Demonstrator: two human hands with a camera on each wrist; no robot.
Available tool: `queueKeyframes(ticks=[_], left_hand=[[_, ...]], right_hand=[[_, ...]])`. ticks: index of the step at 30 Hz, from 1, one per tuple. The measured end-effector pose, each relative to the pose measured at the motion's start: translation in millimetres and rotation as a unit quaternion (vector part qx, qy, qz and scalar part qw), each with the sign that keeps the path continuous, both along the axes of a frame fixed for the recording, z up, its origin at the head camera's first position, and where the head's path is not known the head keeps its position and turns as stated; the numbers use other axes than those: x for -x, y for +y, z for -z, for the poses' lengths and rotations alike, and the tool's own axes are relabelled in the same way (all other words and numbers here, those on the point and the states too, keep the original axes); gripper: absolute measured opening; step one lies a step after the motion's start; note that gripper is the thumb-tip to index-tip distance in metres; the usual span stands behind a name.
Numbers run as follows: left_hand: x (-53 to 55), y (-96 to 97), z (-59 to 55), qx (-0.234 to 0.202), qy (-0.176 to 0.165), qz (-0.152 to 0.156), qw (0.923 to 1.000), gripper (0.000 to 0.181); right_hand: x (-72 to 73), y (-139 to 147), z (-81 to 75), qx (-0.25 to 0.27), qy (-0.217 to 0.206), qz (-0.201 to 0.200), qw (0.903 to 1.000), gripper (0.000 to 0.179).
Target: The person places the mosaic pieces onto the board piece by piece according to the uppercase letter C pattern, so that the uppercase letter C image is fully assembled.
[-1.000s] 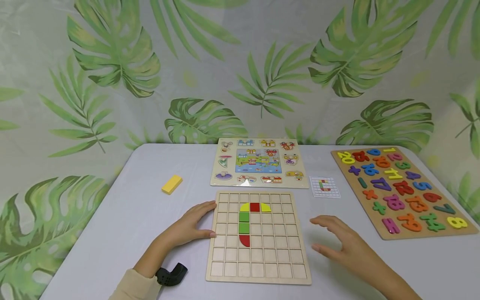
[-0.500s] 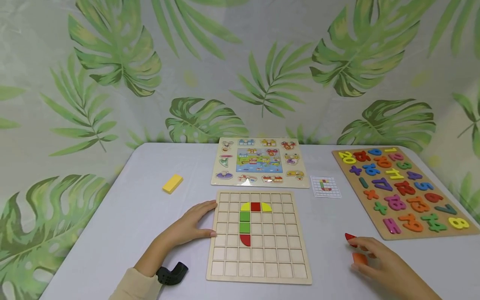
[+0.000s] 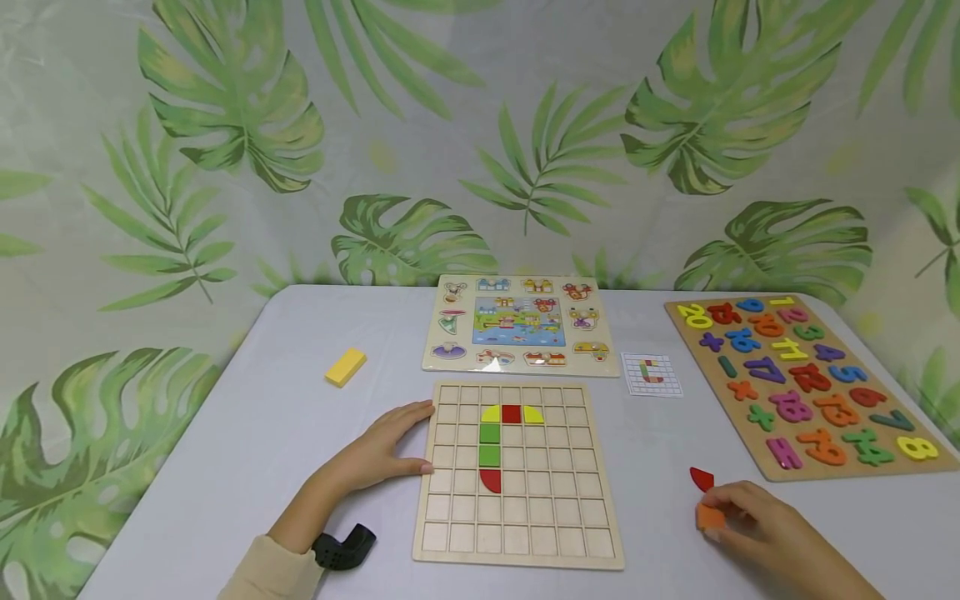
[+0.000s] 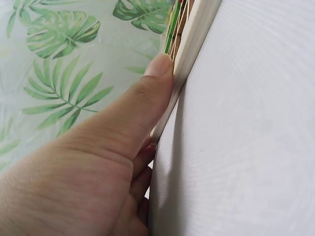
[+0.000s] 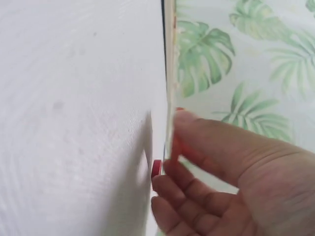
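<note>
My right hand [image 3: 772, 529] pinches an orange square tile [image 3: 709, 517] between thumb and fingers, low at the right of the head view. Just beyond it lies a red quarter-round tile [image 3: 702, 478], flat on the table. The thumb and fingertips of my left hand [image 3: 371, 450] touch the left edge of a wooden grid board [image 3: 547, 537]; in the left wrist view the thumb [image 4: 157, 69] rests against the board's side. Seated in the grid are two yellow quarter-rounds, a red square [image 3: 511, 414], two green squares [image 3: 490, 455] and a red quarter-round [image 3: 491, 481].
A small card [image 3: 651, 374] with a coloured grid pattern lies right of the board. Behind stands a picture peg puzzle [image 3: 457, 321]; a number puzzle board [image 3: 701, 358] is at far right. A yellow block [image 3: 346, 367] lies at left. A black device [image 3: 345, 547] sits by my left wrist.
My right hand has moved right and down from beside the board to the loose tiles, and now pinches the orange tile. The left hand stays on the board.
</note>
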State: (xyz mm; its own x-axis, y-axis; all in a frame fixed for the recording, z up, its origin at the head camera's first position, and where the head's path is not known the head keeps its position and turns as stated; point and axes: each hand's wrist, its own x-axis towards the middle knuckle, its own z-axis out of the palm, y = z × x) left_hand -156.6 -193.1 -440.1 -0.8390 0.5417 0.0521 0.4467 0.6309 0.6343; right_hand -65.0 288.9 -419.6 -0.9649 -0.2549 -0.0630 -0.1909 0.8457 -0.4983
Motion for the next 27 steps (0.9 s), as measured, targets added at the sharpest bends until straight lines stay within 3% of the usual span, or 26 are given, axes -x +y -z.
queueKeyframes(ticks=[4, 8, 13, 19, 27], left_hand=[[0.3, -0.1, 0.2, 0.003, -0.003, 0.000, 1.0000, 0.085], [0.2, -0.2, 0.6, 0.002, -0.005, -0.001, 1.0000, 0.085], [0.0, -0.2, 0.2, 0.002, -0.007, -0.004, 1.0000, 0.085], [-0.1, -0.2, -0.7, 0.001, -0.006, -0.001, 1.0000, 0.084], [1.0, -0.8, 0.4, 0.002, -0.001, 0.002, 1.0000, 0.085]], right_hand=[[-1.3, -11.6, -7.0, 0.019, 0.077, -0.024, 0.9965, 0.031], [0.8, -28.3, -17.8, 0.052, 0.136, -0.072, 0.9868, 0.033], [8.8, -59.6, -32.6, 0.082, 0.167, -0.136, 0.9731, 0.033], [19.6, -99.7, -37.1, 0.111, 0.169, -0.164, 0.9655, 0.030], [33.7, -138.4, -23.6, 0.157, 0.104, -0.189, 0.9638, 0.025]])
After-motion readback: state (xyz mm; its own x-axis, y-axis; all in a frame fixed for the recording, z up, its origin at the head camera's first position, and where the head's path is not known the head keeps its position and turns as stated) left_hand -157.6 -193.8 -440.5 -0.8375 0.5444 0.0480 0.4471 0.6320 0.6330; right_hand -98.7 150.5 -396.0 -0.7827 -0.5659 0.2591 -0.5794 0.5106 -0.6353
